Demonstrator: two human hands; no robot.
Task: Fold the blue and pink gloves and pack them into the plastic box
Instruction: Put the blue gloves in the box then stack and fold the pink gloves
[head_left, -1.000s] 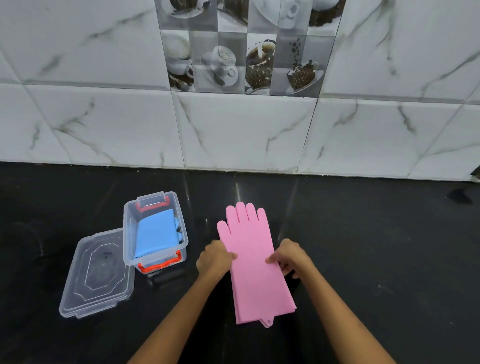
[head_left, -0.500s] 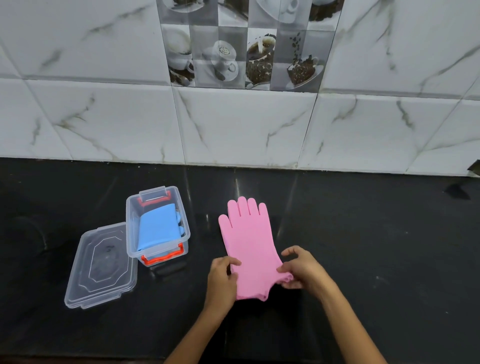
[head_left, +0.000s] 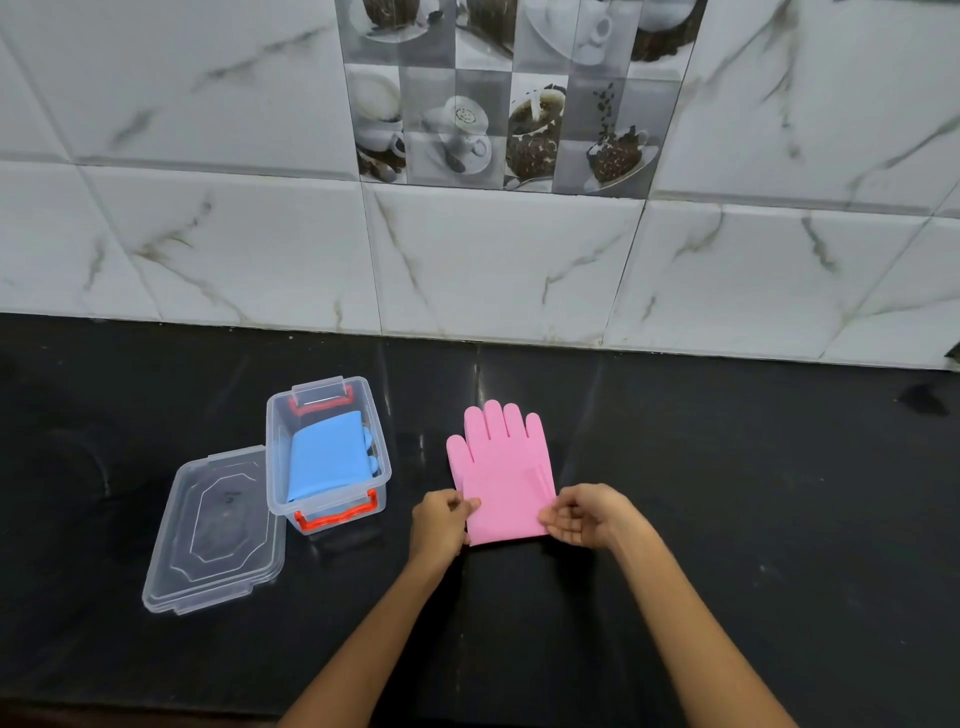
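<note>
The pink glove (head_left: 500, 470) lies on the black counter, fingers pointing to the wall, its cuff half doubled up over the palm. My left hand (head_left: 439, 522) pinches the folded edge at its left side. My right hand (head_left: 586, 514) pinches the same fold at the right side. Left of the glove stands the clear plastic box (head_left: 275, 470) with red latches, open. The folded blue glove (head_left: 324, 457) lies inside it.
The box's clear lid (head_left: 218, 530) lies flat on the counter, touching the box's left side. A marble-tiled wall (head_left: 493, 260) rises behind the counter. A dark mark (head_left: 922, 399) sits at the far right.
The pink glove lay full length a second ago. Both hands took its cuff end and folded it up over the palm, so the glove now shows about half as long.
</note>
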